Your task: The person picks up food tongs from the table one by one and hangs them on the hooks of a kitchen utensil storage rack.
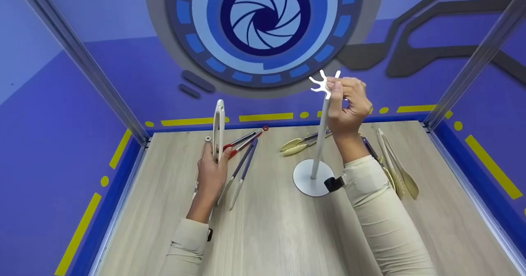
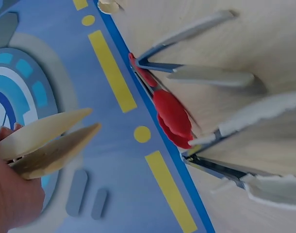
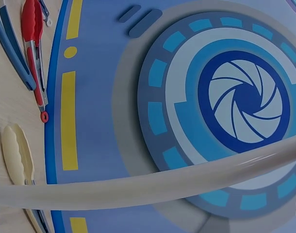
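Note:
My left hand (image 1: 211, 171) grips a pair of cream tongs (image 1: 220, 115) that stands upright. In the left wrist view the two beige tips of these tongs (image 2: 51, 136) lie slightly apart. With thumb and fingers, my right hand (image 1: 349, 101) pinches the white hooked top (image 1: 320, 85) of a stand. Its pale pole (image 1: 320, 140) leans slightly and runs down to a round white base (image 1: 302, 181) on the table. The right wrist view shows the pole (image 3: 138, 193) crossing the frame, with little of the hand visible.
Red tongs (image 1: 246, 140) and blue-handled grey-tipped tongs (image 1: 242, 173) lie right of the left hand. Pale-yellow tongs (image 1: 298, 146) lie behind the pole. Beige tongs (image 1: 396, 165) lie at the right, beside others partly hidden by the right arm. White scalloped tongs (image 2: 269, 116) lie near the left hand.

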A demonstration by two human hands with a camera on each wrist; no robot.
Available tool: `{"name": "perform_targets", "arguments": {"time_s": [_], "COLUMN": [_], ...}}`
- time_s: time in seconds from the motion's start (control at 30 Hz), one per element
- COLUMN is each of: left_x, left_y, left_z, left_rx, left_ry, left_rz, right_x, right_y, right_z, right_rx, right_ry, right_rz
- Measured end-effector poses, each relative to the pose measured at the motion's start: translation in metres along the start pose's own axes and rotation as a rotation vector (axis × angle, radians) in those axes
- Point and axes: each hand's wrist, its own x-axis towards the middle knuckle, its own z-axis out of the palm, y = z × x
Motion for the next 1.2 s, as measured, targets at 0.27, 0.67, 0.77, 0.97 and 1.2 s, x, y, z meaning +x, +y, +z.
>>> {"name": "perform_targets", "arguments": {"time_s": [0.27, 0.67, 0.77, 0.97, 1.2], "left_x": [-0.003, -0.005, -0.004, -0.006, -0.013], "left_y": [0.002, 0.005, 0.01, 0.018, 0.021], "left_z": [0.01, 0.015, 0.016, 0.019, 0.023], "left_rx": [-0.075, -0.092, -0.1, -0.108, -0.176], "left_ry": [0.006, -0.025, -0.028, -0.03, -0.065], "left_rz": [0.143, 0.217, 0.22, 0.225, 0.199], "right_x": [-0.001, -0.004, -0.004, -0.002, -0.001], "right_y": [0.0, 0.0, 0.0, -0.001, -0.001], "right_z": [0.0, -0.001, -0.001, -0.001, -0.001], "right_rx": [0.007, 0.016, 0.019, 0.018, 0.018], "right_ry": [0.002, -0.012, -0.011, -0.001, -0.006], "right_rz": [-0.001, -0.002, -0.002, -0.013, -0.016]}}
